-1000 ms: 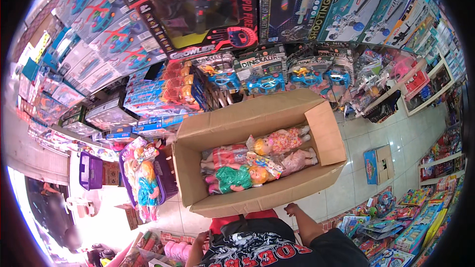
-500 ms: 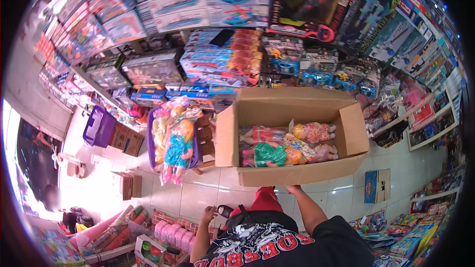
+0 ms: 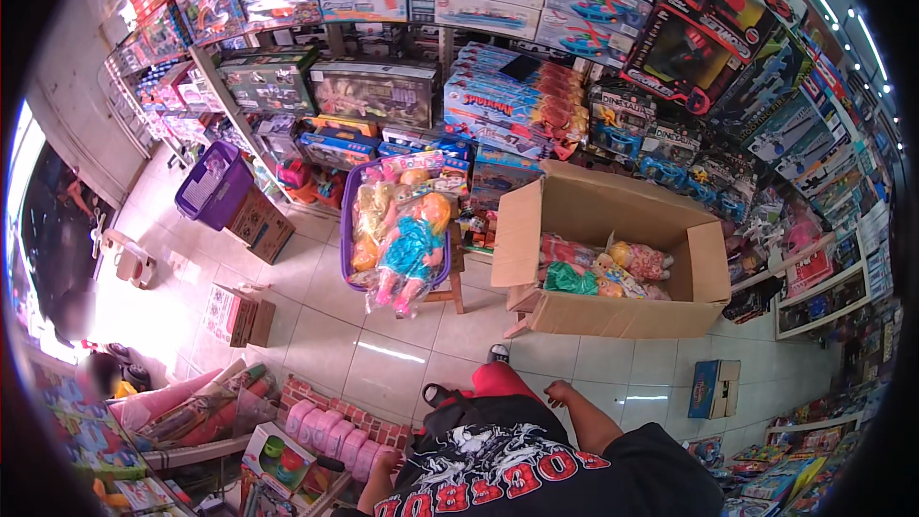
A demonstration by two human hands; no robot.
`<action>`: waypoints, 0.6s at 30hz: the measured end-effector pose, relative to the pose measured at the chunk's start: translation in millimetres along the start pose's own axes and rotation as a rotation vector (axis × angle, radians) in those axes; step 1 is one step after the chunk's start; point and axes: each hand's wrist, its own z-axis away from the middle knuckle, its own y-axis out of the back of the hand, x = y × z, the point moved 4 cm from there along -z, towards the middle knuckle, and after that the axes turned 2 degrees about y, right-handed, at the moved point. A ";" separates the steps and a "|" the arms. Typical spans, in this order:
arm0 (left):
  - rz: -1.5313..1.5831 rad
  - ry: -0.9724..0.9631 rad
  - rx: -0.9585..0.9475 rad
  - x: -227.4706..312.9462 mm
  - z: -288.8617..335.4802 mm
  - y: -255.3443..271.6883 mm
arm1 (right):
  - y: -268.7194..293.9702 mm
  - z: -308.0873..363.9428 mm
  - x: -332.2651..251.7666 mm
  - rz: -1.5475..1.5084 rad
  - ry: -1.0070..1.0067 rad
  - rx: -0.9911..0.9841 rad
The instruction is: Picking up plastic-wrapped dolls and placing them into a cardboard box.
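My right hand [image 3: 559, 393] hangs low in front of me, below the carton, with its fingers apart and nothing in them. My left hand [image 3: 387, 462] is down at my side, close to a row of pink packages [image 3: 337, 442]; its fingers are too small and hidden to make out. Several dolls [image 3: 639, 261] in clear bags lie inside the open brown cardboard carton [image 3: 627, 318]. To its left, a purple basket [image 3: 347, 230] on a wooden stool [image 3: 458, 292] is heaped with bagged dolls, one in a blue dress [image 3: 410, 247] on top.
Shelves of boxed toys line the far wall, with a dark phone [image 3: 520, 68] on one stack. Another purple basket [image 3: 209, 187] stands on a carton [image 3: 258, 223] at left. A blue box [image 3: 714, 389] sits on the tiled floor at right. Blurred figures [image 3: 81, 316] show near the bright doorway.
My right hand has come away from the carton's near edge and lowered. My left hand has dropped back toward the pink packages. The view has turned left, shifting carton and basket rightward.
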 end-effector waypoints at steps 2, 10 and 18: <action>-0.030 0.038 0.007 2.0 5.8 5.8 | -7.1 1.1 5.7 0.092 -0.034 0.001; -0.292 -0.641 0.171 113.0 46.2 26.0 | -14.1 -24.8 -71.9 0.207 0.042 -0.044; 0.194 -0.555 0.223 211.3 93.2 68.5 | -25.9 -69.4 -206.4 0.316 0.224 -0.080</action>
